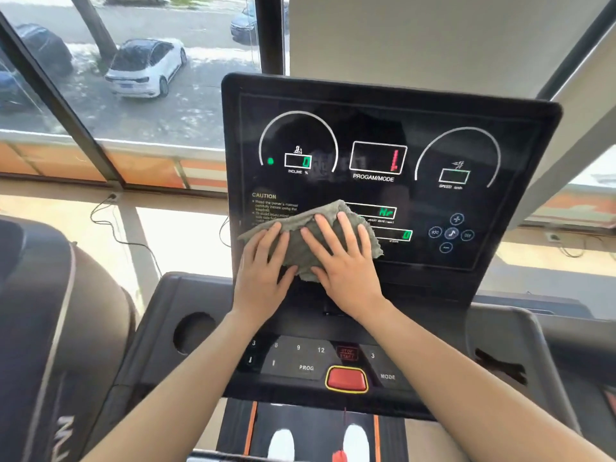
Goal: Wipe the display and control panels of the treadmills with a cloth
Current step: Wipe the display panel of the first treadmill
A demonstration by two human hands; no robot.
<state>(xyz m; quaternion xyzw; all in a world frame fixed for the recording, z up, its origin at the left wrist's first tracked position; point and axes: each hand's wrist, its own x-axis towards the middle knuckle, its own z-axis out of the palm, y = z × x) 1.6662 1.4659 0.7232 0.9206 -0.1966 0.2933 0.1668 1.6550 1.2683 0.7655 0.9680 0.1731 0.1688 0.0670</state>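
A black treadmill display (383,128) stands upright in front of me, lit with incline, program and speed readouts. A grey cloth (301,225) lies flat against its lower left part, over the caution text. My left hand (263,265) and my right hand (343,261) both press on the cloth side by side with fingers spread and straight. Below the display lies the control panel (306,366) with number keys, PROG and MODE labels and a red stop button (346,379).
A round cup holder (193,331) sits left of the control panel. Another dark treadmill console (40,311) stands at the left. A window (133,78) with cars outside fills the far left; cables (113,225) trail along the sill. The treadmill belt (313,431) shows at the bottom.
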